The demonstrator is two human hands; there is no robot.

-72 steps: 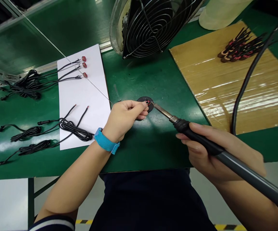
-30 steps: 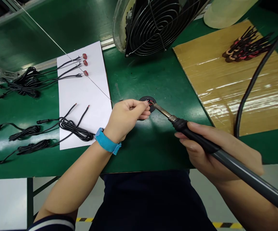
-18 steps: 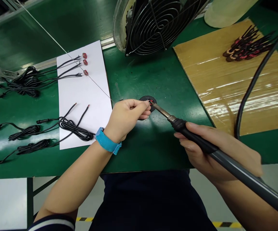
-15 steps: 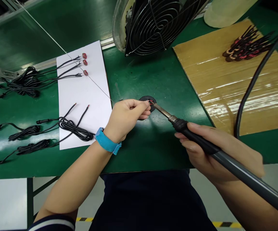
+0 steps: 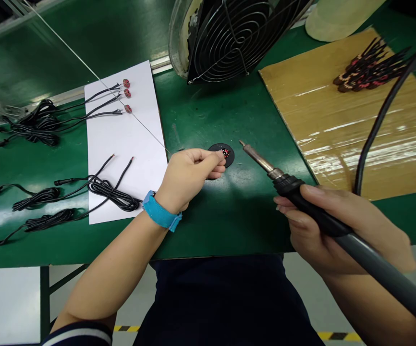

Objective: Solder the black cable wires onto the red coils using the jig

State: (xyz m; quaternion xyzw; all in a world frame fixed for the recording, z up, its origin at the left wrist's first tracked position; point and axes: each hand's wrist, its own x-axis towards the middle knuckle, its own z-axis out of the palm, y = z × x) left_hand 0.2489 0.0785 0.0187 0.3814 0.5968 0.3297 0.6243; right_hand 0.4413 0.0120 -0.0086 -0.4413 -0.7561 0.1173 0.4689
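Note:
My left hand [image 5: 189,175], with a blue wrist strap [image 5: 159,211], pinches a thin wire strand that runs down from the upper left. Its fingertips are at a small red and black part [image 5: 226,153] on a round black disc [image 5: 230,160]; whether they also grip that part is hard to tell. My right hand [image 5: 348,226] is wrapped round the black handle of a soldering iron [image 5: 265,161]. The iron's metal tip points up and left, a little right of the disc and apart from it.
A white sheet [image 5: 139,139] at left bears black cables [image 5: 112,192] and small red rings [image 5: 128,93]. A black fan [image 5: 240,43] stands behind. At right, a brown board [image 5: 301,96] holds a cluster of dark wired parts [image 5: 366,72], with the iron's cord [image 5: 379,120] in front.
My right hand and the soldering iron have moved right, and the tip has come away from the small part on the disc. My left hand has stayed in place.

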